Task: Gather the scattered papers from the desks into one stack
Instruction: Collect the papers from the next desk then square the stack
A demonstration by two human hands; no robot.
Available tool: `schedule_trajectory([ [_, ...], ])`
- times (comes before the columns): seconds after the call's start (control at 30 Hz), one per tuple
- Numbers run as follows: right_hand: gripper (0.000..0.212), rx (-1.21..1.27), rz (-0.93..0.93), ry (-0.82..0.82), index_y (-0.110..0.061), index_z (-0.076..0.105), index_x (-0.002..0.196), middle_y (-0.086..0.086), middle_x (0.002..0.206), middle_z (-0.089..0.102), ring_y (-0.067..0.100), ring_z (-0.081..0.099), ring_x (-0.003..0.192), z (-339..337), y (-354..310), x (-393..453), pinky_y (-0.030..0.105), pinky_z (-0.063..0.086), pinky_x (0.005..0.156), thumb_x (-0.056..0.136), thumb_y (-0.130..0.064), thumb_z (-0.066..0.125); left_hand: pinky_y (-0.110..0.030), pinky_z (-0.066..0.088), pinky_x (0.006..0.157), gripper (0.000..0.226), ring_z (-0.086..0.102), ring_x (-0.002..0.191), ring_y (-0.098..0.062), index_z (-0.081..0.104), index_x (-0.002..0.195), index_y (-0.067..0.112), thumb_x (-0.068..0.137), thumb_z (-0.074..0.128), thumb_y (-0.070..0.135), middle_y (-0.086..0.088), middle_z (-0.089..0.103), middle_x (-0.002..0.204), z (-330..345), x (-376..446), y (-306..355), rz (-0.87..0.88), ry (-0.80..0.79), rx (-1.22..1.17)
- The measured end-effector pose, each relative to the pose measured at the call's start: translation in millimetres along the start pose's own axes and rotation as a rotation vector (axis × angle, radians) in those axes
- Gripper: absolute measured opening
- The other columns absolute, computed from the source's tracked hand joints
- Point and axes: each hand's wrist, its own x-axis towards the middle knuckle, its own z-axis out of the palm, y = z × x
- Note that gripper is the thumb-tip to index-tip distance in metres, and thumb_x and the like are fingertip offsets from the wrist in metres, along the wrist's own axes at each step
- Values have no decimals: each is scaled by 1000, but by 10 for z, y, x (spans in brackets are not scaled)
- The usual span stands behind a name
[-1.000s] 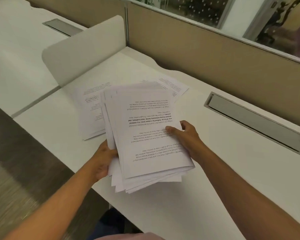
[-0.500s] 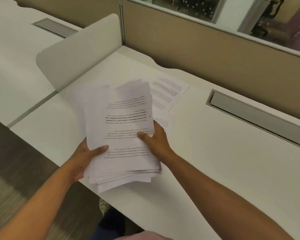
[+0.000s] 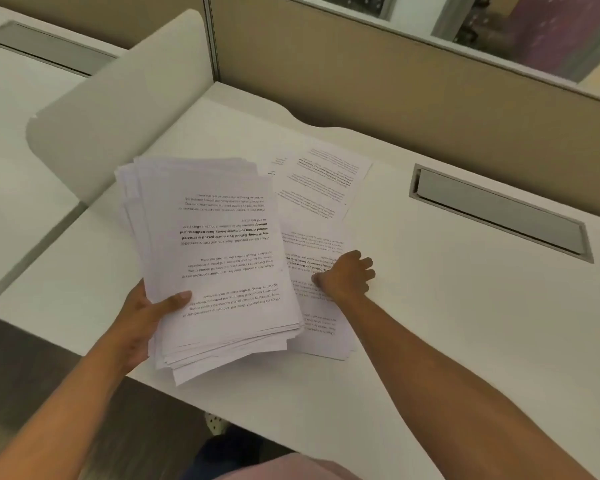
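Note:
My left hand (image 3: pixel 142 317) holds a thick stack of printed white papers (image 3: pixel 215 258) by its near left corner, thumb on top, a little above the white desk (image 3: pixel 447 323). Right beside the stack, a loose sheet (image 3: pixel 323 327) lies flat on the desk. My right hand (image 3: pixel 347 275) rests on that sheet with the fingers curled and the fingertips pinching at the paper. Farther back lie two more printed sheets (image 3: pixel 323 178), partly overlapping.
A white rounded divider panel (image 3: pixel 118 109) stands at the desk's left end, with another desk beyond it. A tan partition wall (image 3: pixel 395 84) runs along the back. A grey cable hatch (image 3: pixel 499 213) is set into the desk at the right. Dark floor lies below the near edge.
My right hand has let go of the stack and moved right onto the loose sheet on the desk. My left hand alone now carries the stack, shifted left.

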Motion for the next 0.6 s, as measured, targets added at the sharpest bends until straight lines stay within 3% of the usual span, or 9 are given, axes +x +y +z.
schedule_trajectory([
  [0.2, 107, 35, 111, -42, -2, 40, 146, 16, 147, 54, 37, 52, 139, 25, -135, 114, 47, 47, 111, 66, -39, 102, -42, 71, 74, 60, 83, 101, -27, 67, 135, 29, 80, 86, 15, 0, 84, 121, -241, 252, 96, -9, -64, 0],
  [0.33, 103, -41, 194, -45, -10, 47, 143, 15, 149, 48, 35, 47, 140, -6, -131, 138, 43, 44, 109, 64, -52, 99, -39, 71, 72, 55, 84, 97, -24, 68, 131, 30, 81, 84, 14, 2, 85, 118, -356, 379, 154, -8, -87, 5],
  [0.53, 110, 92, 178, 2, -2, 42, 143, 20, 147, 53, 37, 58, 137, -32, -162, 123, 43, 53, 107, 60, -37, 106, -38, 71, 74, 51, 84, 97, -23, 68, 129, 29, 84, 81, 10, 3, 86, 116, -436, 548, 191, -16, -114, -1],
  [0.6, 102, 110, 183, -29, 0, 49, 138, 19, 144, 61, 35, 61, 136, -65, -154, 143, 41, 54, 107, 61, -34, 106, -38, 71, 74, 49, 84, 98, -24, 68, 130, 28, 87, 80, 7, 2, 86, 117, -448, 596, 195, -20, -123, -5],
])
